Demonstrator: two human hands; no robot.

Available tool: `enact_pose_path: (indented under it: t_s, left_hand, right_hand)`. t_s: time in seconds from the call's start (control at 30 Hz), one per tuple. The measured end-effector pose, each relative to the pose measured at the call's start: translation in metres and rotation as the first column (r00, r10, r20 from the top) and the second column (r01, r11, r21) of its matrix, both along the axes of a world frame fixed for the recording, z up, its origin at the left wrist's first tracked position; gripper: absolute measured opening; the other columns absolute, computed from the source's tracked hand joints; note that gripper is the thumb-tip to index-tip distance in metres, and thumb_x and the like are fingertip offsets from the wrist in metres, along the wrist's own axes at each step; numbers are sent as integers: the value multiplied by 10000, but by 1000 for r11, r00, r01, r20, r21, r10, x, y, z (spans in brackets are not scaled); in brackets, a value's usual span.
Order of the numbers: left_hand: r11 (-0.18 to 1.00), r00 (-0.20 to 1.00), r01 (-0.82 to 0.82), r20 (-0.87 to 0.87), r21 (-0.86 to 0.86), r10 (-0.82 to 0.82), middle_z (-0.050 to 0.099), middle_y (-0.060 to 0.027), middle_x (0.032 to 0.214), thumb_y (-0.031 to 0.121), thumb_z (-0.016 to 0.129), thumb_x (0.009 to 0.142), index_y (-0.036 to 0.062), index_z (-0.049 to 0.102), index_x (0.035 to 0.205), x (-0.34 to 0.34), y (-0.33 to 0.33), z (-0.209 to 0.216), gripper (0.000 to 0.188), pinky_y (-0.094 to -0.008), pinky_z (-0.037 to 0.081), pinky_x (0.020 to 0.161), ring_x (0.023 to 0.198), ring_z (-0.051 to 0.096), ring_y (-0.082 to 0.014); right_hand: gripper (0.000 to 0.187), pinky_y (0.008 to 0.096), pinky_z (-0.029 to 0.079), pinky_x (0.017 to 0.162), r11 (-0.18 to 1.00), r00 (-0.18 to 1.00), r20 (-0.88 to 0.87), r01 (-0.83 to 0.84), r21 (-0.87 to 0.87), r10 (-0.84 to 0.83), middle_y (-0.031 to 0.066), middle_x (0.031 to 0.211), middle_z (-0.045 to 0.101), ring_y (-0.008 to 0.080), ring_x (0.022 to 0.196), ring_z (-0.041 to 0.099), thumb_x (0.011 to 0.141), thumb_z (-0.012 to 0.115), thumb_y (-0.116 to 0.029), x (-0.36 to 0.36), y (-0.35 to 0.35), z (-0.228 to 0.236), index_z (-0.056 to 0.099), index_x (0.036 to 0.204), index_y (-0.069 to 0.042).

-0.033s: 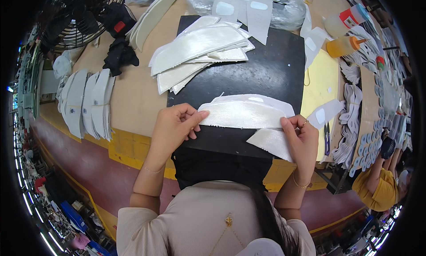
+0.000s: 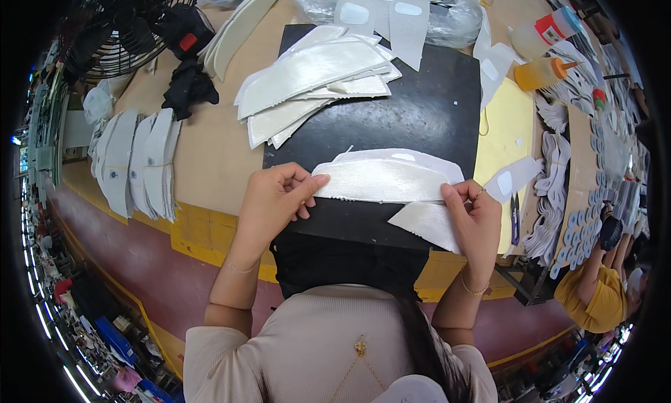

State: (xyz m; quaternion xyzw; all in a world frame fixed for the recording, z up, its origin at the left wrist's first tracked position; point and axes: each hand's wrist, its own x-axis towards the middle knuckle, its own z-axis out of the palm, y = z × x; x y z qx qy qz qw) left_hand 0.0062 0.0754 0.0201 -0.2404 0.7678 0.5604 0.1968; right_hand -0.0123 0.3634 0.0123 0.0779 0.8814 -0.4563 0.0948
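Observation:
A glossy white curved fabric panel (image 2: 384,181) stretches between my hands above a black mat (image 2: 419,102). My left hand (image 2: 283,193) pinches its left end between thumb and fingers. At the other end, my right hand (image 2: 474,211) grips the corner the same way. Behind its upper edge shows a paler white piece (image 2: 437,167), apparently lying against it. A further white panel (image 2: 426,223) rests partly under my right hand, near the mat's front edge. Beyond, a loose pile of similar white panels (image 2: 314,85) lies fanned out on the mat.
A black fan (image 2: 122,25) stands far left, with banded stacks of white pieces (image 2: 143,165) nearer. At right are a yellow sheet (image 2: 507,123), snips (image 2: 515,218), an orange squeeze bottle (image 2: 535,74) and a clear bottle (image 2: 542,34). Another person in yellow (image 2: 594,291) is at far right.

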Motion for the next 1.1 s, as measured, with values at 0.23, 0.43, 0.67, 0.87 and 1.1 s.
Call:
enact_pose_path:
  t_s: [0.23, 0.43, 0.67, 0.87, 1.1]
  left_hand:
    - [999, 999, 32, -24, -29, -32, 617, -11, 622, 246, 748, 895, -3, 680, 795, -5, -2, -3, 278, -190, 428, 460, 503, 556, -47]
    - [998, 999, 27, -30, -52, -28, 605, -9, 612, 241, 749, 894, -11, 673, 794, -5, 0, -3, 282, -192, 441, 467, 503, 554, -48]
    - [995, 995, 37, -87, -92, -45, 599, -10, 601, 207, 755, 885, -2, 667, 772, -4, 1, -7, 253, -181, 422, 446, 492, 560, -47]
    - [992, 994, 43, -93, -116, -53, 583, -4, 596, 195, 757, 883, -6, 659, 766, -4, 3, -7, 253, -184, 428, 448, 491, 539, -40]
    - [986, 991, 61, -110, -157, -79, 567, 4, 594, 191, 756, 883, -4, 644, 763, -2, 3, -12, 254, -184, 433, 454, 498, 530, -35]
  right_hand:
    - [259, 240, 334, 491, 999, 999, 45, 19, 46, -21, 30, 610, 573, 58, 538, 401, 897, 722, -189, -6, -6, 3, 654, 799, 41]
    - [266, 246, 346, 504, 999, 1000, 24, 16, 42, -17, 37, 617, 574, 72, 547, 408, 897, 721, -187, -4, -7, 2, 630, 780, 34]
    - [271, 257, 370, 518, 998, 1000, 14, 17, 56, -17, 55, 612, 563, 91, 548, 424, 894, 721, -179, -4, -8, 0, 612, 768, 34]
    - [263, 260, 389, 522, 997, 1000, 4, 12, 71, -12, 59, 617, 565, 96, 552, 446, 893, 720, -174, -4, -9, 1, 610, 770, 31]
    - [258, 258, 387, 513, 997, 1000, -2, 24, 78, -24, 53, 604, 549, 95, 541, 455, 888, 724, -173, -4, -10, -2, 610, 767, 25]
